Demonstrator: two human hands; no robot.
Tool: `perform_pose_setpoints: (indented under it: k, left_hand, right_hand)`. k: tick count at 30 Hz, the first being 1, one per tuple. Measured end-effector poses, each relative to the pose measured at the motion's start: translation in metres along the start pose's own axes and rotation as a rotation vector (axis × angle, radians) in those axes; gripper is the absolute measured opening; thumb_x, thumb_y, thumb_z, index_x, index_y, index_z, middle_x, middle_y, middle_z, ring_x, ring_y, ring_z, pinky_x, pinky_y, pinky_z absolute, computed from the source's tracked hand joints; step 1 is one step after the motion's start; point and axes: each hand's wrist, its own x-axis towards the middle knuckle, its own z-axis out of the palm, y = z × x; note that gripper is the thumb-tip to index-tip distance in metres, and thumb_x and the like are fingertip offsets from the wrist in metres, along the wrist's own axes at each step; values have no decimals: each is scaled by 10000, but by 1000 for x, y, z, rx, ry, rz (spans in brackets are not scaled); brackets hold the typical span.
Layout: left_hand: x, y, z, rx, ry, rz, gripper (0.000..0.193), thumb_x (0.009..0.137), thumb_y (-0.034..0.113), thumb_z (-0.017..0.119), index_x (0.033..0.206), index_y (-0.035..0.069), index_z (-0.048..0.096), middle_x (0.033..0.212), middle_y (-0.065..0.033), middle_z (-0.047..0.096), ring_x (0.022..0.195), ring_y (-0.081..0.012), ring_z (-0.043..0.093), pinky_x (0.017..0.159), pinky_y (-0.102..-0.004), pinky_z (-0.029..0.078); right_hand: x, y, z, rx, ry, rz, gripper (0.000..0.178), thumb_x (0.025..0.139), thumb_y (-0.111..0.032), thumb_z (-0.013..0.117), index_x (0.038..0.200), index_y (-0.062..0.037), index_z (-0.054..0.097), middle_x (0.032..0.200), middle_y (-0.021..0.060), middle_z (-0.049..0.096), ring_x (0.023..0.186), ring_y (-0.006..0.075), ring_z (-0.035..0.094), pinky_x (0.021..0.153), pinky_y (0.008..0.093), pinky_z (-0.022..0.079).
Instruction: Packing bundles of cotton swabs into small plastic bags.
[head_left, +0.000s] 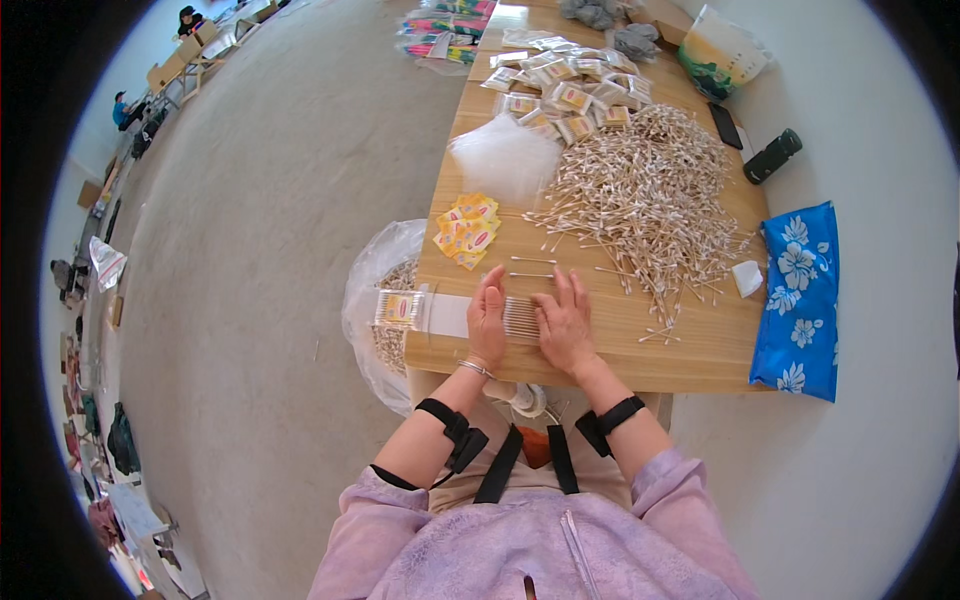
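A neat row of cotton swabs (521, 318) lies side by side on the wooden table between my hands. My left hand (486, 322) stands on edge along the row's left end, fingers stretched out. At the right end, my right hand (566, 325) lies with extended, slightly spread fingers touching the swabs. Left of my left hand is a white flat sheet (448, 315), partly covered by it. A filled clear pack of swabs (400, 309) sits at the table's left edge. Two loose swabs (532, 275) lie just beyond my hands.
A big heap of swabs (650, 185) spreads across the table, with filled packs (570, 90) behind it. Yellow printed cards (467, 232) and clear plastic sleeves (507, 158) lie left. A blue floral pouch (797, 300), dark bottle (773, 157) and phone (725, 126) line the right side.
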Motion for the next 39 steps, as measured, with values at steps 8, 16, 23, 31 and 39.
perform_pose_setpoints:
  k: [8, 16, 23, 31, 39]
  left_hand:
    - [-1, 8, 3, -8, -8, -32, 533, 1010, 375, 362, 1346, -38, 390, 1394, -144, 410, 1327, -212, 350, 1132, -333, 237]
    - [0, 9, 2, 24, -43, -23, 541, 1007, 388, 365, 1350, -30, 392, 1393, -133, 420, 1326, -205, 356, 1123, -331, 250]
    - [0, 8, 1, -48, -17, -47, 572, 997, 417, 378, 1362, -23, 388, 1399, -129, 418, 1333, -211, 349, 1123, -337, 243]
    - [2, 7, 7, -6, -36, -14, 587, 1001, 412, 375, 1336, -70, 402, 1372, -171, 436, 1299, -230, 387, 1111, -335, 266]
    - [-2, 15, -9, 222, -20, -84, 394, 974, 227, 475, 1284, -17, 496, 1311, -152, 507, 1229, -255, 461, 1046, -347, 342]
  right_hand:
    - [-10, -10, 17, 709, 244, 248, 393, 923, -94, 439, 1292, 40, 424, 1433, 196, 340, 1341, 339, 310, 1117, 389, 226]
    - [-2, -12, 37, 917, 239, 231, 492, 990, -196, 337, 1418, 39, 282, 1498, 191, 262, 1398, 282, 237, 1136, 350, 174]
    - [-20, -2, 8, 75, -68, -15, 725, 908, -324, 497, 1425, 80, 188, 1507, 256, 150, 1414, 383, 119, 1152, 449, 120]
    - [-25, -13, 4, -212, -275, -60, 921, 845, -503, 532, 1407, 126, 162, 1494, 294, 130, 1420, 386, 71, 1157, 461, 54]
    - [-26, -21, 4, -142, -259, -53, 1001, 798, -548, 576, 1412, 117, 149, 1496, 288, 124, 1419, 390, 70, 1155, 465, 65]
